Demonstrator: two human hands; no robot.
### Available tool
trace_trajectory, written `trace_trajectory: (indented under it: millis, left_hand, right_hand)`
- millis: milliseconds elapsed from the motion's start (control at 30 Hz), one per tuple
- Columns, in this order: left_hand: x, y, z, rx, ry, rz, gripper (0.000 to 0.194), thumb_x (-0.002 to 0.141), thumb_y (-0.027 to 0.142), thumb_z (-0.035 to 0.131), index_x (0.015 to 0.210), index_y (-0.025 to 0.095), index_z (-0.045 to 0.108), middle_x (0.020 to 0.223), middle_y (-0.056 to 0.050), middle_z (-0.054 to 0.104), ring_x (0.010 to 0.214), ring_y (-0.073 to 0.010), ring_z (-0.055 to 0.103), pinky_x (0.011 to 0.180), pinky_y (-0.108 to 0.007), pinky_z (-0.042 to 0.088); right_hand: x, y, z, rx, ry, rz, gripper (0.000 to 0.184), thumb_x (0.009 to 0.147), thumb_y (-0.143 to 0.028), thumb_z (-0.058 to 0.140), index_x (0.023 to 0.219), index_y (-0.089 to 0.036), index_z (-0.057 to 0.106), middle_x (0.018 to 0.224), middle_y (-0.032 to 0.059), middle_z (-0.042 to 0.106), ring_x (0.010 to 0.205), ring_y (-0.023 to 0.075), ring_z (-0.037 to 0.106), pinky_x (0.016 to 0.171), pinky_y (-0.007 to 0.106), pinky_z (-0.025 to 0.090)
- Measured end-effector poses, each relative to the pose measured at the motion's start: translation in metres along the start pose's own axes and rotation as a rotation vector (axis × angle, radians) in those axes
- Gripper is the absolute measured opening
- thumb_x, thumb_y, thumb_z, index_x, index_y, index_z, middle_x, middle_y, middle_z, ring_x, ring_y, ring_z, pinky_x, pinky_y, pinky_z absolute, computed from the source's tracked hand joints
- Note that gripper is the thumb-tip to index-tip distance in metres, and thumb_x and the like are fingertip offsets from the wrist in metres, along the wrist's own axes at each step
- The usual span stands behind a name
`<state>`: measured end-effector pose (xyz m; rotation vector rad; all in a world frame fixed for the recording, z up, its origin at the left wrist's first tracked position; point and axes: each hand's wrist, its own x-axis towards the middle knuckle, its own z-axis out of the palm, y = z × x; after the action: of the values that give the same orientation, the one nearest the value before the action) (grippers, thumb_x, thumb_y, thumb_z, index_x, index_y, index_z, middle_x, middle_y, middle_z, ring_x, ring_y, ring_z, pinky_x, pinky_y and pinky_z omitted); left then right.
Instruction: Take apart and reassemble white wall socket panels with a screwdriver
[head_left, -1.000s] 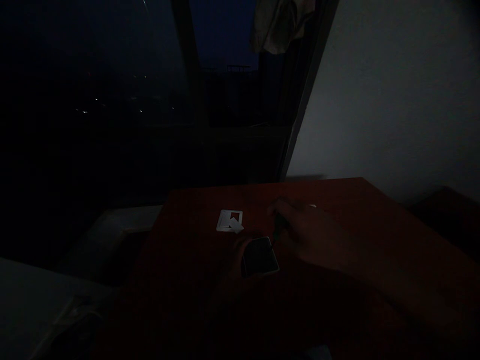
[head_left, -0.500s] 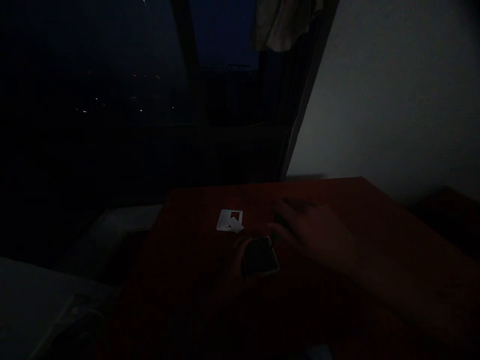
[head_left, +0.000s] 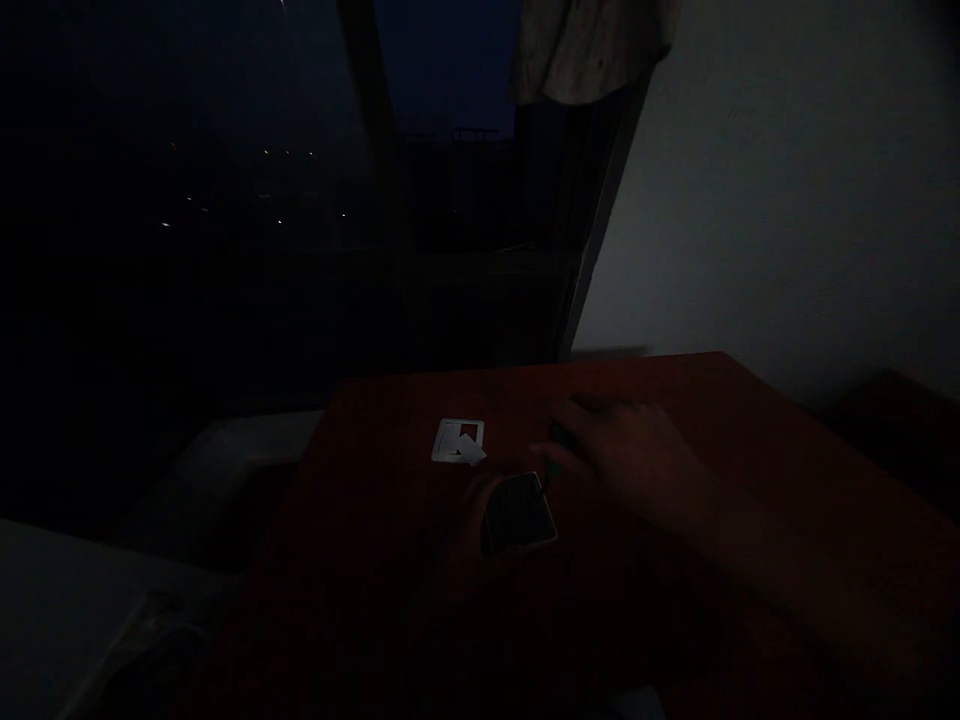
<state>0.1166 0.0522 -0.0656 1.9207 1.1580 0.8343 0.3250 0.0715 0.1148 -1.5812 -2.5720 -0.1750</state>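
As my left hand (head_left: 470, 530) clamps the box (head_left: 520, 512), my right hand (head_left: 630, 455), just apart, grips a tool (head_left: 553, 467) at the edge nearest it (dim from here, I admit); poor light could let the tip skid.

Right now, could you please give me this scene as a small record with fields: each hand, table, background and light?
left hand: around the left side of a square object with dark face and pale rim
right hand: holds a dark-and-green tool, its tip at the object's upper right edge; contact unclear
table: reddish; white frame, white piece overlapping its lower right corner
background: window, hanging cloth, pale wall
light: very dim
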Motion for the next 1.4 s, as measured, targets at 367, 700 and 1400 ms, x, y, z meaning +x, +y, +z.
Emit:
trace_trajectory:
  millis: [367, 700, 1400]
  left_hand:
    - [0.003, 0.005, -0.003, 0.027, -0.005, 0.043, 0.071, 0.076, 0.040, 0.071, 0.138, 0.027, 0.037, 0.146, -0.009, 0.035, 0.133, -0.0297, 0.035, 0.110, -0.048, 0.032]
    - [0.002, 0.003, 0.000, -0.003, 0.002, 0.031, 0.072, 0.077, 0.042, 0.071, 0.138, 0.025, 0.036, 0.146, -0.009, 0.036, 0.132, -0.0282, 0.037, 0.109, -0.044, 0.034]
    - [0.001, 0.001, -0.002, 0.049, -0.018, 0.048, 0.072, 0.078, 0.040, 0.069, 0.139, 0.027, 0.034, 0.147, -0.008, 0.034, 0.133, -0.0282, 0.036, 0.109, -0.045, 0.035]
  right_hand:
    - [-0.003, 0.001, 0.001, 0.054, 0.026, -0.060, 0.021, 0.092, -0.037, 0.046, 0.102, -0.021, 0.055, 0.088, 0.0062, 0.066, 0.064, 0.0190, 0.062, 0.052, 0.027, 0.037]
    - [-0.006, 0.001, 0.000, 0.375, 0.005, -0.212, 0.027, 0.087, -0.014, 0.049, 0.112, -0.023, 0.054, 0.110, 0.0049, 0.062, 0.090, 0.0181, 0.062, 0.071, 0.029, 0.045]
    - [-0.001, -0.005, 0.012, 0.076, 0.067, 0.078, 0.035, 0.093, -0.043, 0.042, 0.116, -0.019, 0.054, 0.100, 0.0113, 0.067, 0.073, 0.0257, 0.067, 0.057, 0.034, 0.047]
